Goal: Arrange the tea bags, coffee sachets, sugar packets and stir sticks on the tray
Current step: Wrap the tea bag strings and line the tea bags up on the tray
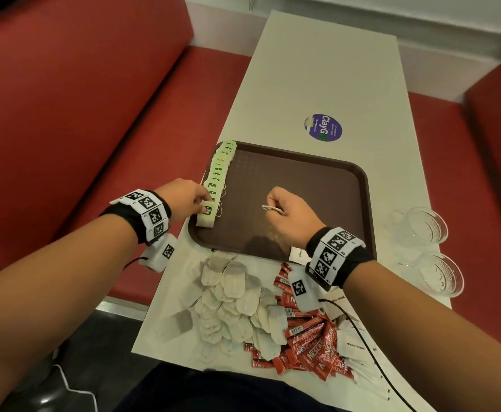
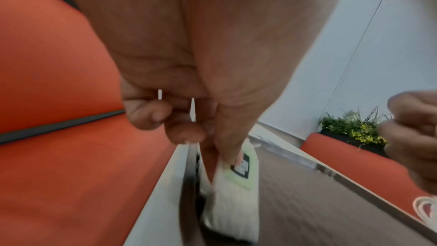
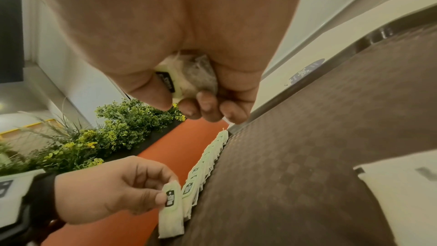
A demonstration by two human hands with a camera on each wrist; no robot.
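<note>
A brown tray [image 1: 317,179] lies on the white table. A row of green-tagged tea bags [image 1: 219,171] runs along its left rim. My left hand [image 1: 197,205] pinches one tea bag [image 1: 206,217] at the near end of that row [image 3: 208,156]; the left wrist view shows thumb and finger on its tag [image 2: 241,167]. My right hand [image 1: 273,208] hovers over the tray's middle, curled round a small bunch of tea bags [image 3: 196,78]. In front of the tray lie a pile of loose tea bags [image 1: 231,298], red coffee sachets [image 1: 311,343] and white sugar packets [image 1: 354,349].
Two glass bowls [image 1: 424,224] [image 1: 439,275] stand right of the tray near the table edge. A purple sticker [image 1: 323,127] lies beyond the tray. Red bench seats [image 1: 65,114] flank the table. A black cable [image 1: 362,337] runs over the packets.
</note>
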